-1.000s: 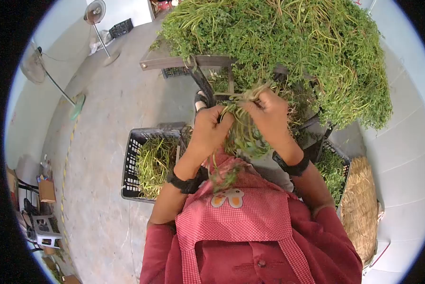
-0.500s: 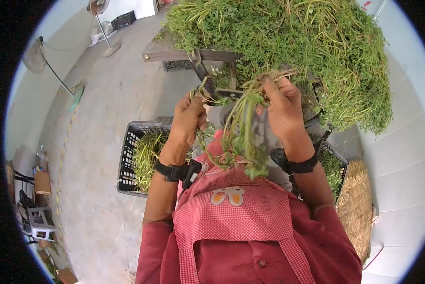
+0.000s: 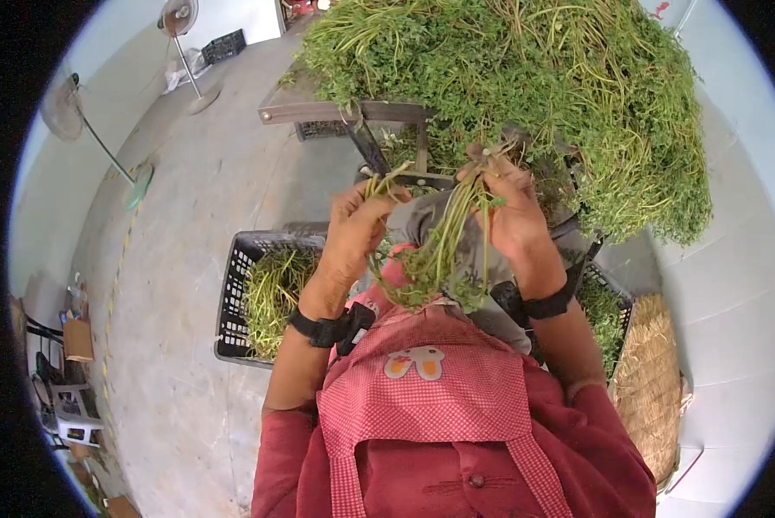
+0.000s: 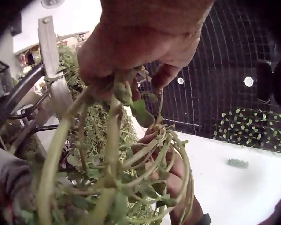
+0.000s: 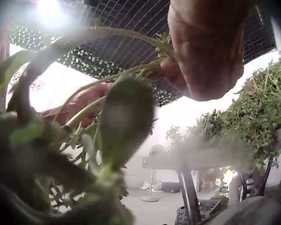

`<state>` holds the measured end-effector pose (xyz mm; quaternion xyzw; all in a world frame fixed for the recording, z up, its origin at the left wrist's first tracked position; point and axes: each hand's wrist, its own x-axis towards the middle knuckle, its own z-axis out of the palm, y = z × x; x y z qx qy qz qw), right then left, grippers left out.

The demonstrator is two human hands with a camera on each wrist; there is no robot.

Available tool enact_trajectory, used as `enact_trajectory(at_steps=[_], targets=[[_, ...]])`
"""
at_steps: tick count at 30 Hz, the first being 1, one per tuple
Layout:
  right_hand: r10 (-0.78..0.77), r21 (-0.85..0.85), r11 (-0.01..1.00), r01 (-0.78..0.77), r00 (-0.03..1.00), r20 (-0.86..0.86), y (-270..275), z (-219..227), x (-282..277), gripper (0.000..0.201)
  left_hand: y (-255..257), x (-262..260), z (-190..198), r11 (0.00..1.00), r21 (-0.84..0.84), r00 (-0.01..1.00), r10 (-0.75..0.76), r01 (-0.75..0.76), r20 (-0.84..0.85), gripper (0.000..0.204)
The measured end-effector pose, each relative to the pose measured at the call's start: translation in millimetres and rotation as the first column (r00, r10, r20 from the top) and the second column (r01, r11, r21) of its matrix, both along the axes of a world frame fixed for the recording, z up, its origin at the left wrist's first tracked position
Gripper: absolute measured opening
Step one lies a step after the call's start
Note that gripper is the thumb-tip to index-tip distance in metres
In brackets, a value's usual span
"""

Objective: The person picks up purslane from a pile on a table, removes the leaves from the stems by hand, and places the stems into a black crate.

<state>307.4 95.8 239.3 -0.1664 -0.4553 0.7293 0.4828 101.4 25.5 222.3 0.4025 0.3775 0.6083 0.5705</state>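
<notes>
My right hand (image 3: pixel 517 211) grips a bunch of leafy green stems (image 3: pixel 452 229) near their upper ends, and the leaves hang down over the lap. To its left, my left hand (image 3: pixel 357 224) pinches a few stems (image 3: pixel 387 181) of the same plant, their tips poking out above the thumb. In the left wrist view, thick stems (image 4: pixel 113 136) run down from under the curled fingers. The right wrist view shows the right hand (image 5: pixel 210 51) with stems arching leftward from its fingertips; a blurred leaf (image 5: pixel 126 122) covers part of that view.
A big heap of greens (image 3: pixel 526 78) covers the table (image 3: pixel 344 112) ahead. On the floor at left stands a black crate (image 3: pixel 232 298) with cut stems; another crate (image 3: pixel 625 315) with greens is at right, beside a woven straw thing (image 3: pixel 651 388). Two fans (image 3: pixel 180 17) stand far left.
My hands, close together a second ago, spread apart with the stems between them, the right one keeping the bunch. Since then the left hand has come slightly back toward the right.
</notes>
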Motion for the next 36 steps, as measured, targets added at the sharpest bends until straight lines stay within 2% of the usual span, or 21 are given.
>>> enact_trajectory(at_steps=[2, 3, 5, 7, 9, 11, 13, 15, 17, 20, 21, 23, 24, 26, 27, 29, 30, 32, 33, 35, 36], targets=[[0.009, 0.016, 1.000, -0.009, 1.000, -0.006, 0.6, 0.4, -2.7, 0.038, -0.4, 9.0, 4.9, 0.997, 0.025, 0.985, 0.076, -0.073, -0.153, 0.020], [0.011, 0.005, 1.000, -0.011, 1.000, -0.015, -1.7, 1.8, -3.5, 0.032, -1.9, 12.0, 7.6, 0.997, 0.024, 0.985, 0.077, -0.074, -0.153, 0.020], [0.009, -0.018, 1.000, -0.010, 1.000, -0.023, -6.1, 1.1, -6.3, 0.026, -6.2, 19.1, 10.2, 1.000, -0.015, 0.984, -0.026, 0.024, -0.177, 0.023], [-0.101, 0.034, 0.994, 0.099, 0.992, 0.070, -5.5, 1.2, -13.1, 0.028, -4.2, 29.0, 5.1, 0.998, 0.064, 0.979, -0.006, 0.020, -0.202, 0.025], [-0.141, 0.074, 0.988, 0.137, 0.989, 0.049, -5.7, -3.4, -17.7, 0.021, -4.2, 33.6, 4.1, 0.989, 0.068, 0.978, -0.117, 0.130, -0.175, 0.025], [-0.341, 0.170, 0.931, 0.322, 0.935, 0.097, -5.8, -5.9, -21.3, 0.016, -3.2, 34.1, 5.5, 0.992, -0.022, 0.985, -0.128, 0.126, -0.113, 0.023], [-0.402, 0.209, 0.906, 0.367, 0.902, 0.157, -10.5, -0.5, -20.0, 0.015, 3.8, 28.6, -1.6, 0.985, -0.095, 0.985, -0.134, 0.145, 0.113, 0.019], [-0.459, 0.246, 0.880, 0.407, 0.862, 0.216, -13.6, 2.3, -18.2, 0.014, 4.5, 29.3, -2.7, 0.987, -0.113, 0.989, -0.107, 0.118, 0.100, 0.017], [-0.588, 0.403, 0.804, 0.438, 0.690, 0.423, -12.7, 3.9, -17.0, 0.017, 4.5, 30.5, -0.9, 0.982, -0.154, 0.990, -0.091, 0.107, 0.111, 0.016], [-0.690, 0.567, 0.697, 0.438, 0.624, 0.366, -14.4, 7.2, -20.3, 0.020, 2.9, 31.4, 2.5, 0.979, -0.170, 0.991, -0.093, 0.109, 0.099, 0.015], [-0.690, 0.563, 0.699, 0.442, 0.623, 0.369, -14.2, 7.5, -20.6, 0.020, 4.3, 33.6, -2.2, 0.978, -0.176, 0.991, -0.096, 0.112, 0.097, 0.015], [-0.727, 0.617, 0.662, 0.424, 0.565, 0.391, -12.9, 8.8, -22.0, 0.019, 10.2, 38.0, -16.8, 0.998, 0.056, 0.998, -0.039, 0.042, -0.044, 0.014], [-0.726, 0.616, 0.663, 0.425, 0.566, 0.391, -12.5, 10.5, -22.3, 0.019, 12.8, 37.0, -20.0, 0.998, 0.055, 0.998, -0.039, 0.041, -0.046, 0.014], [-0.761, 0.704, 0.610, 0.363, 0.516, 0.393, -12.2, 13.2, -22.9, 0.018, 15.9, 34.4, -23.5, 0.975, 0.220, 0.955, 0.026, 0.042, -0.295, 0.016], [-0.760, 0.704, 0.611, 0.362, 0.517, 0.393, -9.9, 11.2, -23.9, 0.018, 15.3, 33.1, -22.6, 0.975, 0.220, 0.955, 0.027, 0.040, -0.295, 0.016], [-0.619, 0.622, 0.702, 0.348, 0.730, 0.291, -4.2, 5.3, -26.1, 0.021, 13.6, 30.6, -17.6, 0.988, 0.148, 0.939, 0.003, 0.051, -0.343, 0.016], [-0.616, 0.621, 0.704, 0.345, 0.732, 0.291, -5.2, 5.7, -25.3, 0.021, 10.9, 29.3, -12.3, 0.988, 0.147, 0.939, 0.007, 0.047, -0.343, 0.016], [-0.431, 0.496, 0.851, 0.169, 0.765, 0.479, -7.1, 8.5, -19.3, 0.025, 6.0, 26.6, 0.1, 0.980, -0.118, 0.981, -0.173, 0.162, -0.091, 0.016], [-0.431, 0.500, 0.849, 0.167, 0.767, 0.475, -7.2, 8.0, -17.1, 0.025, 6.6, 24.5, -3.0, 0.981, -0.113, 0.981, -0.169, 0.159, -0.094, 0.016], [-0.290, 0.431, 0.902, 0.032, 0.784, 0.549, -6.1, 6.4, -13.0, 0.027, 11.9, 21.4, -15.2, 0.968, -0.108, 0.971, -0.234, 0.228, -0.047, 0.016], [-0.331, 0.447, 0.894, 0.039, 0.730, 0.598, -10.7, 15.6, -12.2, 0.029, 10.9, 26.6, -16.5, 0.979, -0.025, 0.976, -0.204, 0.203, -0.071, 0.016]])
